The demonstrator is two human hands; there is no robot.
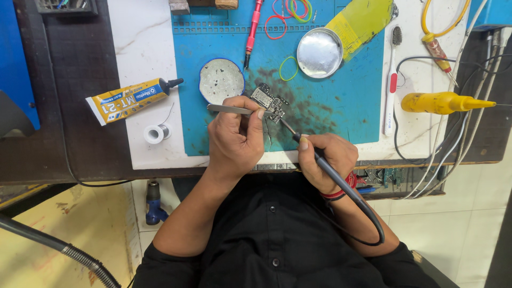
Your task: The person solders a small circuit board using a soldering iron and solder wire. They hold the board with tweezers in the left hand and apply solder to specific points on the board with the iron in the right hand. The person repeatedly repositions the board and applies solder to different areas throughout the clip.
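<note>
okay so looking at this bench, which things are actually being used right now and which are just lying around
In use:
left hand with metal tweezers
right hand with soldering iron
small circuit board on the blue mat

Lying about:
yellow glue tube
solder spool
round tins
rubber bands
toothbrush
red screwdriver
yellow bottle

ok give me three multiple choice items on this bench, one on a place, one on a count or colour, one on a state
1. Where does the glue tube lie?
A. left of the blue mat
B. on the mat
C. on the floor

2. What colour is the screwdriver at the mat's top?
A. green
B. red
C. black

3. What does the right hand hold?
A. nothing
B. a toothbrush
C. a soldering iron

Answers: 1 A, it rests on the white surface beside the mat. 2 B, its handle is red. 3 C, its tip meets the circuit board, while the left hand holds tweezers.
</note>
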